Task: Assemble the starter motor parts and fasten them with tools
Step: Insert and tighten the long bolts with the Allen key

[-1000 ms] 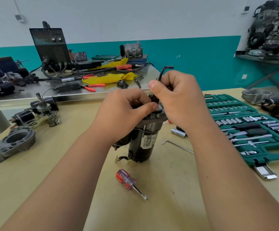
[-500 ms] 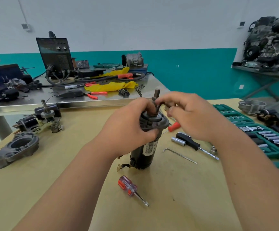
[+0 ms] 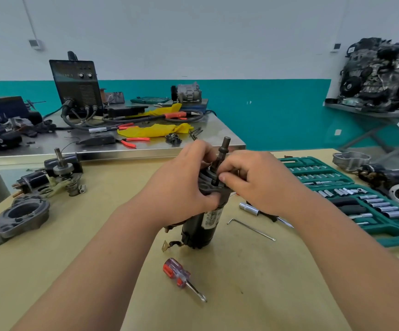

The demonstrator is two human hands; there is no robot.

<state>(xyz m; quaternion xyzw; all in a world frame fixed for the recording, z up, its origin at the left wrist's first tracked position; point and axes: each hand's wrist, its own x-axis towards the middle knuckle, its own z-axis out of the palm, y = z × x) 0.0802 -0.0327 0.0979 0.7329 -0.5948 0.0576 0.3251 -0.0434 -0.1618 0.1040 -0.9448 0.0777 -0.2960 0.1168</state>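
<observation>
Gripping high on the motor [image 3: 203, 225], our left hand [image 3: 181, 187] curls round the end plate and is clamped on it. The motor stands on its tail at the middle of the table [image 3: 241, 271], tilted a little toward one o'clock, with the shaft [image 3: 223, 149] pointing up. We judge it heavy, rigid metal and top-heavy on that small foot. Its smooth black barrel could slip, so the ridged end plate looks like the surest hold. The thin lead [image 3: 169, 244] at its seven o'clock looks easy to bend and is best left alone. Our right hand [image 3: 258, 185] is closed at the foot of the shaft, thumb and fingers pinching there. Whether a small part sits between them we cannot tell.

For room, a cast housing [image 3: 19, 218] lies well apart at nine o'clock. A screwdriver [image 3: 181, 275] lies near the base at six o'clock. A socket [image 3: 248, 209] and a hex key [image 3: 251, 226] lie near at three o'clock. Beyond them the socket set [image 3: 360, 199] fills the right side. We judge the freest ground to be at five and at eight o'clock. At twelve o'clock the table's far edge runs just behind our hands, against a steel bench [image 3: 146, 149].
</observation>
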